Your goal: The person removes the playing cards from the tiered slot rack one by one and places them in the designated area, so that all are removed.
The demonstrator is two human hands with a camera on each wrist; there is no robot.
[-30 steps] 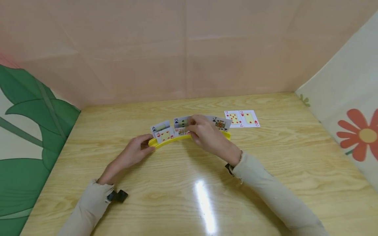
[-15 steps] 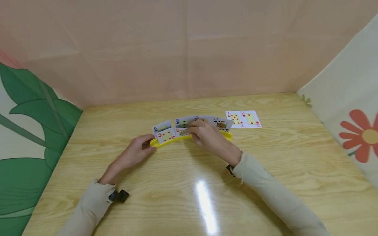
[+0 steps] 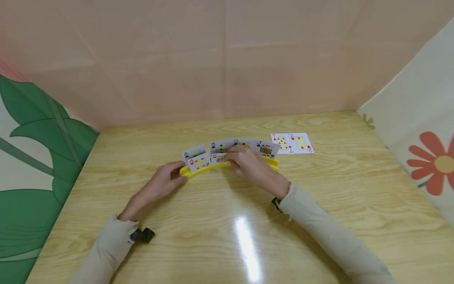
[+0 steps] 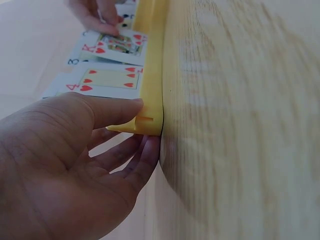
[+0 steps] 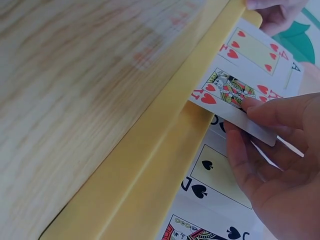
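Observation:
A curved yellow card holder (image 3: 203,170) stands on the wooden table with playing cards upright in it. My left hand (image 3: 164,181) grips its left end, thumb in front and fingers behind. My right hand (image 3: 253,167) pinches the king of hearts (image 5: 232,92) between thumb and fingers, its lower edge at the front slot. Beside the king stands the four of hearts (image 3: 198,163). Behind them, the back row has an ace of spades (image 3: 195,151), a partly covered spade card (image 3: 218,147), a two of spades (image 5: 220,170) and a jack of spades (image 3: 265,149).
A seven of diamonds (image 3: 281,142) and a two of hearts (image 3: 300,142) lie face up behind the holder's right end. A pinkish cloth wall (image 3: 223,71) closes off the back of the table (image 3: 184,236), with printed panels at both sides.
My right hand has come down slightly at the front row, and the two of spades behind it now shows. The left hand keeps its grip on the holder's end.

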